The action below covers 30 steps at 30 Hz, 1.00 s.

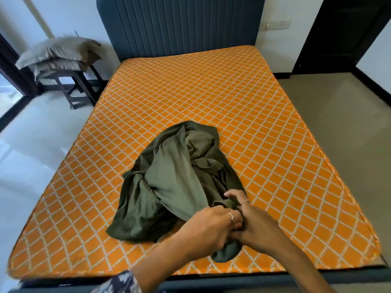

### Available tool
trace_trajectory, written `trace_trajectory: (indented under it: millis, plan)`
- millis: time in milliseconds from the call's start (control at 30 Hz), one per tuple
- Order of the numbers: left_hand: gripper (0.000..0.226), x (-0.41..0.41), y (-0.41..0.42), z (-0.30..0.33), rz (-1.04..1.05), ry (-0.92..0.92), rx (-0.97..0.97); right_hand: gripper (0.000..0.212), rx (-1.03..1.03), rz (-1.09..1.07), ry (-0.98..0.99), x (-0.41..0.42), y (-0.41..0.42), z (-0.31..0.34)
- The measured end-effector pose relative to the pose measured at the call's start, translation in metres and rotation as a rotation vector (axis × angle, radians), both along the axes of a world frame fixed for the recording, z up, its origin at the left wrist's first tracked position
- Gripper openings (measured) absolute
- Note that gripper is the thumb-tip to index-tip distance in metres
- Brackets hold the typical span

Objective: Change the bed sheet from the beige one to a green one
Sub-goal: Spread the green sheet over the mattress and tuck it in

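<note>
Both hands meet over the near end of the green sheet (175,182), close to the foot of the bed. The left hand (211,227) comes in from the lower left with its fingers curled into the cloth, its grip clamped on a bunched fold; a ring shows on one finger. The right hand (251,220) lies just beside it, touching it, thumb and fingers pinching the same twisted bunch, also with a ring on one finger. A rolled tail of the fabric hangs out below the two hands and rests on the mattress.

The rest of the green sheet lies in a crumpled heap on the middle of the mattress (264,115), reaching from the hands toward the centre of the bed. The mattress is bare, orange with a pale diamond lattice, and sits on a dark bed frame (232,281) with a ribbed dark headboard (179,24) at the far end.

A patterned sleeve (120,282) shows at the left forearm. To the left of the headboard, a dark stool (72,85) carries a pile of beige bedding (61,53). Pale floor (338,106) lies on both sides of the bed.
</note>
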<state>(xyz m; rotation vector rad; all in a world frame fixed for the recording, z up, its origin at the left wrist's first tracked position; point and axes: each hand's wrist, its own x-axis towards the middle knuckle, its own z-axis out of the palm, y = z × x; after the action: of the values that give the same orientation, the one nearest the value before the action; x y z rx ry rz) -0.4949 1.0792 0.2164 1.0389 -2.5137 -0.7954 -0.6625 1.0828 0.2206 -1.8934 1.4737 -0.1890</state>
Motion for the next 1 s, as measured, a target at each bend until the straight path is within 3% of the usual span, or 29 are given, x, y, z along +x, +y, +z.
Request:
trace_trajectory:
  millis: [100,200,267,400,533,600,733,833,900,1000]
  plan:
    - [0.008,0.012,-0.002,0.002,0.081,0.14,0.061,0.014,-0.045,0.062,-0.009,0.01,-0.004,0.001]
    - [0.012,0.029,-0.01,0.006,0.087,0.146,0.191,0.032,-0.077,0.174,0.079,0.017,-0.007,0.0]
    - [0.022,0.04,-0.02,0.002,0.072,-0.005,0.233,0.025,-0.068,0.211,0.084,0.018,-0.009,0.001]
    - [0.043,0.061,-0.064,-0.021,-0.055,-0.552,0.239,0.026,-0.05,0.269,0.074,0.016,-0.007,0.009]
    - [0.036,0.085,-0.135,-0.058,-0.08,-0.812,0.151,0.019,-0.068,0.218,0.071,0.008,-0.005,0.016]
    - [0.046,0.094,-0.159,-0.072,-0.054,-0.904,0.127,0.024,-0.085,0.179,0.051,0.003,-0.003,0.019]
    - [0.05,0.095,-0.181,-0.09,-0.023,-0.886,0.088,0.015,-0.113,0.176,0.053,-0.006,0.004,0.023]
    - [0.034,0.099,-0.194,-0.103,-0.039,-0.845,0.032,0.035,-0.101,0.139,0.014,-0.013,0.011,0.031]
    - [0.03,0.102,-0.202,-0.103,-0.063,-0.849,0.05,0.01,-0.107,0.142,-0.007,-0.02,0.014,0.04]
    - [0.042,0.106,-0.211,-0.087,-0.085,-0.813,0.11,0.02,-0.153,0.057,0.01,-0.041,0.016,0.057]
